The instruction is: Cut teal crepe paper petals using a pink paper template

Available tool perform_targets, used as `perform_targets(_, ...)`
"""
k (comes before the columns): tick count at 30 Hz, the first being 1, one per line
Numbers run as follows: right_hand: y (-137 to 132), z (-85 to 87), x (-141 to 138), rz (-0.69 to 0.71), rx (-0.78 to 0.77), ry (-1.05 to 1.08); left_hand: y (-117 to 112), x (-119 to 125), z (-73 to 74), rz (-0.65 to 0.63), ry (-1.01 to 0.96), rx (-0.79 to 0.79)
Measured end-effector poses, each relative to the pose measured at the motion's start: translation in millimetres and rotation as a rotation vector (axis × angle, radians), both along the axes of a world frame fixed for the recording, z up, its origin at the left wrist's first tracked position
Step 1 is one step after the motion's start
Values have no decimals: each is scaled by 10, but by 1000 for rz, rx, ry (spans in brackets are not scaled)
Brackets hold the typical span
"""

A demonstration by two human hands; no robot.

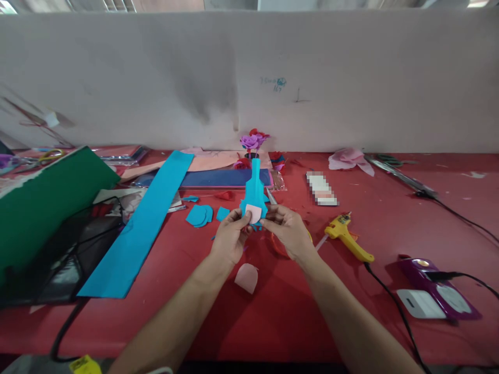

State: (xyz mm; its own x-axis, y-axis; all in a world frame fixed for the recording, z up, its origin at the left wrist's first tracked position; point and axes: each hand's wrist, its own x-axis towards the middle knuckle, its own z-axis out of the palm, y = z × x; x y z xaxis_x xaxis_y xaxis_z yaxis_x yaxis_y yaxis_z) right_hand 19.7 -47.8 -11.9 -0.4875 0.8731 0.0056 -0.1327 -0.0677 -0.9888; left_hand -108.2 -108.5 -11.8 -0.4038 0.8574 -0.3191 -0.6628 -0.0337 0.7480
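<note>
My left hand (228, 239) is closed, its thumb pressing a pale pink petal-shaped piece (254, 213) flat against a bright blue cut-out sheet (255, 189). My right hand (288, 228) pinches the right edge of the same blue sheet. The sheet stands up from my fingers, narrow at its top and wider near the pink piece. Another pink petal-shaped piece (247, 278) lies on the red table below my hands. Left of them is a small pile of rounded blue pieces (199, 215). An orange-red ring, perhaps a tape roll (278, 245), is partly hidden behind my right hand.
A yellow glue gun (346, 239) lies to the right, with a purple device (440, 291) beyond it. On the left are a long blue strip (144, 223) and a green sheet (50, 208). Purple paper flowers (254, 141) stand at the back before a white wall (331, 78).
</note>
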Motion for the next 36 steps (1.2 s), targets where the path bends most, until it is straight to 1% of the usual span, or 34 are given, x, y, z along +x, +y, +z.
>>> perform_targets(3,-17,-13,-10,4,-18,-9,-1,29,-7,23,-58,4)
perform_targets(5,-26,2,-7,-34,3,-3,-3,44,2,39,-69,11)
perform_targets(6,-30,16,-2,-74,41,2,-4,50,9,49,-67,16)
perform_targets(8,-40,53,12,-150,188,-33,-5,59,24,63,-55,29)
perform_targets(11,-54,91,24,-219,430,-211,-8,69,47,41,-14,60)
perform_targets(13,-57,86,21,-249,489,-300,-15,77,63,5,12,82)
perform_targets(20,-26,7,11,-272,460,-285,-37,114,83,-54,13,120)
perform_targets(23,-24,25,19,-266,400,-272,-38,126,75,-70,7,118)
perform_targets(27,-38,50,19,-221,296,-243,-41,135,83,-83,6,115)
perform_targets(36,-57,88,3,-199,234,-179,-40,144,117,-73,-17,86)
